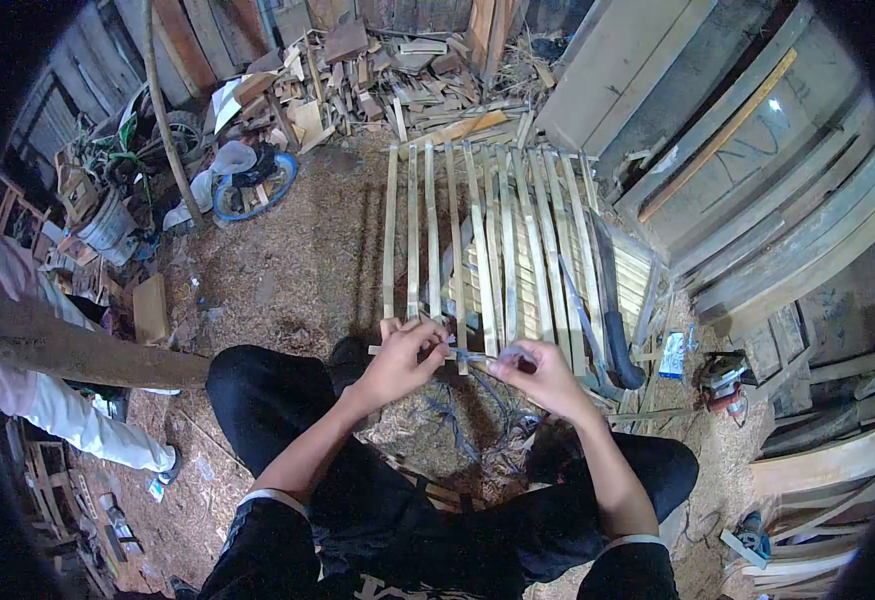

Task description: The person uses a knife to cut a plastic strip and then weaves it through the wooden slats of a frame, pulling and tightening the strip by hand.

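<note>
Long pale wooden slats point(413, 230) lie side by side in front of me, pointing away from my lap. Across their near ends runs a short crosswise slat point(376, 350). My left hand point(408, 355) is closed around that slat, thumb and fingers together. To its right, my right hand point(540, 375) is pinched closed near the same ends. A thin dark strip point(473, 357) spans the gap between both hands; whether the right fingers hold it is too small to make out. Dark loose strips point(463, 425) lie on the ground between my legs.
A dark curved-handled tool point(618, 345) rests at the slats' right side. Scrap wood point(388, 85) is piled at the back. A blue-rimmed wheel point(258, 190) lies back left. Another person's leg point(98, 425) and a wooden beam point(88, 350) are at left. Boards point(758, 170) lean at right.
</note>
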A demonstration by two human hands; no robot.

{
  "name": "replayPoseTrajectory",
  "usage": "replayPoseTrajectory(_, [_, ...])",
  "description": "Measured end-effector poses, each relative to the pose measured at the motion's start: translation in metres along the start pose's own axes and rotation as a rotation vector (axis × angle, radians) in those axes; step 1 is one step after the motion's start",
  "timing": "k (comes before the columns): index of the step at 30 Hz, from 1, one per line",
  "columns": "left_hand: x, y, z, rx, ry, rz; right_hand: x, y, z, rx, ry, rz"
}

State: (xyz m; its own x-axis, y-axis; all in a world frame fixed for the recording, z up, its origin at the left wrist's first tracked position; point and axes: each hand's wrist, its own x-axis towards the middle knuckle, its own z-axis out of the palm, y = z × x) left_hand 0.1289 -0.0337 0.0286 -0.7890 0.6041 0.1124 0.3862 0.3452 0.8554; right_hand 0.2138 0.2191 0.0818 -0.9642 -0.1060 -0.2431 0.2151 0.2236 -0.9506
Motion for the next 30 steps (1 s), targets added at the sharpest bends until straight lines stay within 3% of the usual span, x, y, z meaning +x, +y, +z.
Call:
replayPoseTrajectory(3, [-0.002, 0.014, -0.007, 0.047, 0.002, -0.004, -0.005, -0.001, 0.006, -0.264, -0.012, -0.035])
replayPoseTrajectory(5, [-0.002, 0.026, -0.014, 0.227, -0.024, 0.012, -0.006, 0.002, 0.006, -0.255, -0.011, -0.041])
replayPoseTrajectory(15, [0.002, 0.028, -0.011, 0.196, 0.019, 0.003, -0.011, 0.005, 0.0, -0.298, -0.072, -0.034])
replayPoseTrajectory(17, [0.003, 0.022, -0.007, 0.164, 0.1, 0.074, -0.014, 0.001, 0.0, -0.346, -0.054, -0.044])
replayPoseTrajectory(20, [0.002, 0.023, -0.008, 0.192, 0.065, 0.035, -0.017, 0.003, -0.001, -0.573, -0.086, -0.135])
replayPoseTrajectory(22, [0.002, 0.027, -0.011, 0.221, 0.022, -0.009, -0.016, 0.007, 0.0, -0.908, -0.005, -0.39])
replayPoseTrajectory(30, [0.002, 0.021, -0.003, 0.272, 0.032, -0.023, -0.011, 0.02, 0.032, -1.146, 0.156, -0.529])
